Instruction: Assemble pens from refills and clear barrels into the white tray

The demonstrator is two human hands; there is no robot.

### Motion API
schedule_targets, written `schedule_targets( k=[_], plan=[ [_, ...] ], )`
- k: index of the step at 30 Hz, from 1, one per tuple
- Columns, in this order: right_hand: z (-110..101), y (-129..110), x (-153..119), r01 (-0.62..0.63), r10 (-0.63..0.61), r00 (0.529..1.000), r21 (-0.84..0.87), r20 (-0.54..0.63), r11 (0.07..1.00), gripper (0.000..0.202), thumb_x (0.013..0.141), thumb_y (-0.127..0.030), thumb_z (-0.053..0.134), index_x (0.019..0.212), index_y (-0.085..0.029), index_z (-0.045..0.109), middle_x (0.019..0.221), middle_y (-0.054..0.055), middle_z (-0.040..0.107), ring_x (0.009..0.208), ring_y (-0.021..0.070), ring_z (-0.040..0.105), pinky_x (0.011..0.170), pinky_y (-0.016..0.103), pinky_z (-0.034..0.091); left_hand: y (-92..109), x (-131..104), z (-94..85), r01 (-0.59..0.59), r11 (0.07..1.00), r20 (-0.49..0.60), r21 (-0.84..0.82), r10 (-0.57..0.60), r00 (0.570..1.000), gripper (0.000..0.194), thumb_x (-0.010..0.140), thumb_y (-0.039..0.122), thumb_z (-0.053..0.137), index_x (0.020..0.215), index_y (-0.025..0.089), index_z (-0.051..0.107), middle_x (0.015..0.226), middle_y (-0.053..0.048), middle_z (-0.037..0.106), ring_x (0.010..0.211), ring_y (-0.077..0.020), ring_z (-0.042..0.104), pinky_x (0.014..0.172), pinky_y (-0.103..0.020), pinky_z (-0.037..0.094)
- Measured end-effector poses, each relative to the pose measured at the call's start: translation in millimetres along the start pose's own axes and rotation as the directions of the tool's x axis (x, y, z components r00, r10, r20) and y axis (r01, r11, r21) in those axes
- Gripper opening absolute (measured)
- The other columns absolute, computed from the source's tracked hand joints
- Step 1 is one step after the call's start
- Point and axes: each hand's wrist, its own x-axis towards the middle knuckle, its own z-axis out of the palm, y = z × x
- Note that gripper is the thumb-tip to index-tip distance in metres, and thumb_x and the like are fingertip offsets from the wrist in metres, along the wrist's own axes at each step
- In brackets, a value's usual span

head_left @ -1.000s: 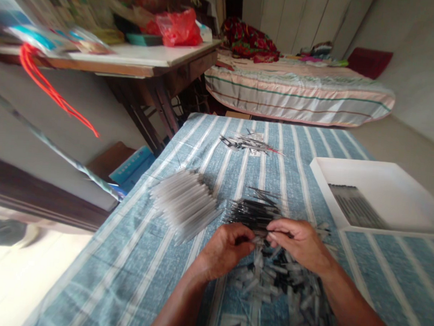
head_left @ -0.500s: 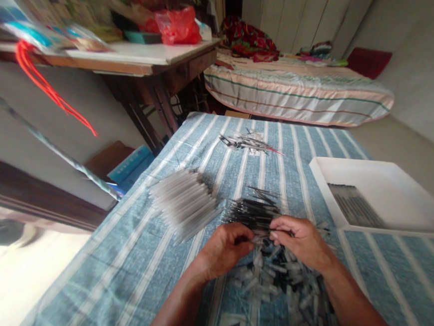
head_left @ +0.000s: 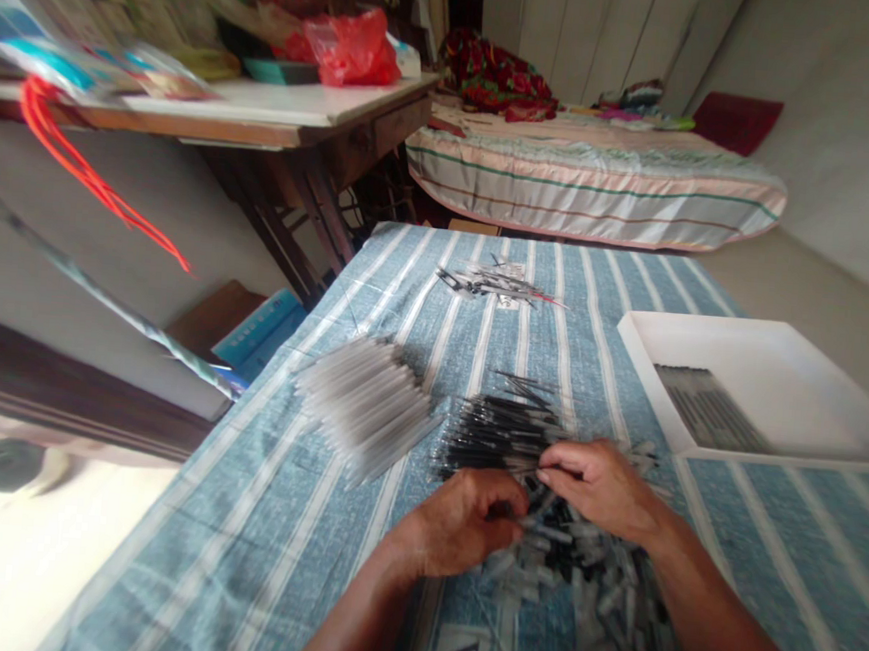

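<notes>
My left hand [head_left: 460, 523] has its thumb and fingers closed just above the near edge of a pile of thin black pen refills [head_left: 497, 431]. Across from it, my right hand [head_left: 602, 487] pinches with thumb and forefinger beside the same pile. Whatever small piece either hand holds is too blurred to name. Below and between the hands lie many small clear and black pieces that look like pen caps [head_left: 536, 569], partly covered by my hands. A bundle of whitish translucent pen barrels [head_left: 364, 405] rests to the left of the refills.
A white tray [head_left: 800, 359] at the right holds a row of slim grey pens [head_left: 710, 407]. Farther back on the striped cloth [head_left: 236, 551] lies a small heap of thin pieces [head_left: 490, 282]. A cluttered desk [head_left: 269, 132] stands at left, a bed [head_left: 596, 183] behind.
My left hand has shifted slightly right and down, uncovering more of the black refills. My right hand stays almost in place, with its fingers still pinched.
</notes>
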Motion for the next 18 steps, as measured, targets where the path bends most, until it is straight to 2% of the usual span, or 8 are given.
schedule_targets(
  k=[4, 9, 18],
  plan=[
    [1.5, 0.7, -0.1, 0.000, 0.000, 1.000, -0.022, 0.002, 1.000, 0.020, 0.082, -0.029, 0.052, 0.073, -0.018, 0.067, 0.054, -0.003, 0.055, 0.051, 0.0105, 0.049, 0.050, 0.020, 0.032, 3.1, -0.4, -2.6, 0.054, 0.999, 0.011, -0.007, -0.054, 0.998, 0.011, 0.072, 0.014, 0.056, 0.078, 0.015, 0.065, 0.065, 0.004, 0.053, 0.060, -0.0099, 0.046, 0.054, -0.019, 0.035],
    [1.9, -1.0, -0.2, 0.009, -0.009, 1.000, -0.045, 0.004, 0.999, 0.021, 0.081, -0.029, 0.053, 0.071, -0.018, 0.067, 0.053, -0.003, 0.056, 0.050, 0.0107, 0.049, 0.049, 0.020, 0.032, 4.1, -0.2, -3.9, 0.082, 0.996, 0.053, -0.036, -0.080, 0.995, 0.008, 0.071, 0.013, 0.054, 0.071, 0.015, 0.062, 0.060, 0.005, 0.049, 0.057, -0.0089, 0.043, 0.050, -0.018, 0.031],
    [-0.3, -5.1, 0.3, -0.019, 0.020, 0.999, -0.047, 0.034, 0.999, 0.018, 0.080, -0.026, 0.052, 0.072, -0.018, 0.066, 0.054, -0.003, 0.055, 0.052, 0.0107, 0.049, 0.051, 0.020, 0.032, 5.3, 1.4, -4.6, 0.140, 0.986, -0.024, -0.088, -0.143, 0.989, 0.005, 0.070, 0.013, 0.054, 0.069, 0.015, 0.058, 0.057, 0.006, 0.049, 0.054, -0.0087, 0.042, 0.051, -0.019, 0.031]
  ],
)
